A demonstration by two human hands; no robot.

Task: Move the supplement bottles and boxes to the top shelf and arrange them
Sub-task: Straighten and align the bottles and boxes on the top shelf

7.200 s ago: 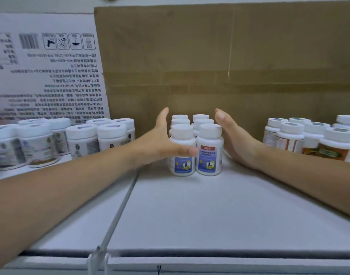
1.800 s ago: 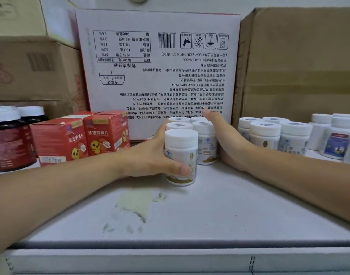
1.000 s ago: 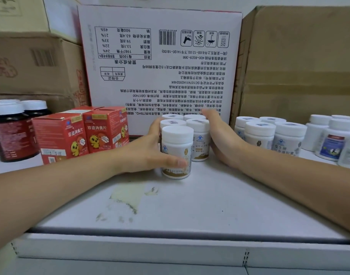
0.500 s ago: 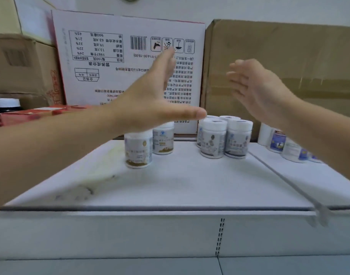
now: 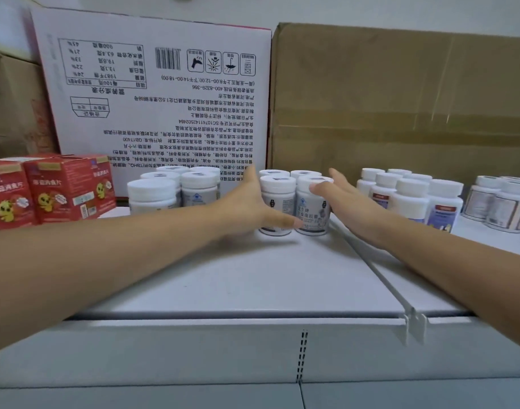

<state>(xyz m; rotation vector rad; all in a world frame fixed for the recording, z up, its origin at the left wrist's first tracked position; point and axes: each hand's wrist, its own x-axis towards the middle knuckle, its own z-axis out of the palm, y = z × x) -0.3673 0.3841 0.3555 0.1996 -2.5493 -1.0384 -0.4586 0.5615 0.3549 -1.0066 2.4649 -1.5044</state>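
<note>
On the white top shelf [image 5: 253,276], near the brown carton [image 5: 400,98], 4 white-capped bottles [image 5: 312,202] stand bunched. Left hand [image 5: 247,202] and right hand [image 5: 344,199] flank them, fingers straight and pressed together. An uneven squeeze could pop 1 front bottle forward and topple it.

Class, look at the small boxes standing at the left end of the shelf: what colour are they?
Red boxes, with a yellow cartoon figure on the front; the head view shows them.
</note>
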